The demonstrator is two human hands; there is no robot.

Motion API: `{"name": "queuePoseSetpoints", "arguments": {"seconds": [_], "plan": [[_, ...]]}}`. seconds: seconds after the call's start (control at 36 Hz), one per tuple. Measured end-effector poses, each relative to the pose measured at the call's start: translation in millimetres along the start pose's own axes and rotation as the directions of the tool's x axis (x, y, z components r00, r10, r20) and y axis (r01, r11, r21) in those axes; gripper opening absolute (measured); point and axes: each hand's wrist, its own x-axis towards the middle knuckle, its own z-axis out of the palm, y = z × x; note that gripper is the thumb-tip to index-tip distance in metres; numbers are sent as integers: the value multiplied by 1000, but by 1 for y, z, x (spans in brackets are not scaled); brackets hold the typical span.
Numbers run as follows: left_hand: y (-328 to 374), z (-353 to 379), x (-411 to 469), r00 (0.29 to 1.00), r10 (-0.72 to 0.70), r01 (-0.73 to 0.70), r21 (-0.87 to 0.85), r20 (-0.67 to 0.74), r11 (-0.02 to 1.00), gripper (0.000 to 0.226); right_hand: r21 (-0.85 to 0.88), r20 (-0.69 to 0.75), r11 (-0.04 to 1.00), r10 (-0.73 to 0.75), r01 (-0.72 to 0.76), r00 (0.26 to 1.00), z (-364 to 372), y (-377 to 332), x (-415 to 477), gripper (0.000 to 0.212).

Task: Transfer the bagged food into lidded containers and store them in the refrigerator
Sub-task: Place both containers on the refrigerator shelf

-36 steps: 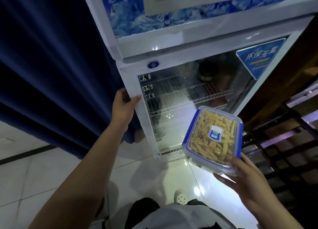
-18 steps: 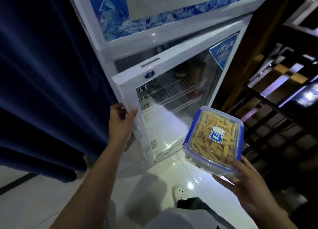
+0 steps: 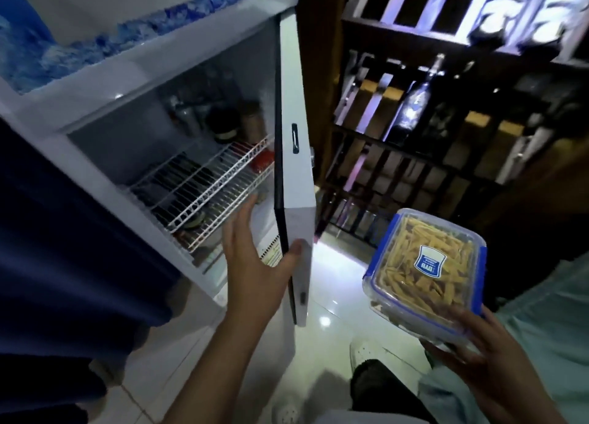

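A clear lidded container (image 3: 427,270) with blue clips, full of yellow food sticks, sits low on the right, held from below by my right hand (image 3: 481,369). The white refrigerator (image 3: 134,82) stands at upper left with its door (image 3: 294,155) swung wide open, seen edge-on. My left hand (image 3: 255,264) grips the door's lower edge, thumb on the outer face and fingers on the inner side. Inside, white wire shelves (image 3: 207,184) carry dark jars and a red item at the back.
A dark blue curtain (image 3: 63,248) hangs at the left, close to the refrigerator. A dark wooden rack with bottles (image 3: 414,104) fills the right background. The glossy tiled floor (image 3: 334,280) lies between them, with my shoe (image 3: 360,350) and leg below.
The refrigerator door went from shut to wide open, pulled by my left hand, which moved right with it. The container stayed in my right hand. The interior shelves came into view.
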Motion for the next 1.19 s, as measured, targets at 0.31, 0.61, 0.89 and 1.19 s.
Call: {"name": "queuePoseSetpoints", "arguments": {"seconds": [0.31,0.61,0.89,1.19], "plan": [[55,126,55,772,527,-619,235,356,749,87,62,-157,998,-13,23,987,-67,-67,29,62],[110,286,88,721,564,-687,305,403,660,83,88,-280,995,-20,47,960,-153,-133,91,57],[152,388,153,707,448,-689,388,547,612,81,149,-303,985,-41,90,952,-187,-149,110,49],[163,439,184,747,371,-647,474,551,598,90,252,-335,945,-115,207,935,-186,-143,103,57]]}}
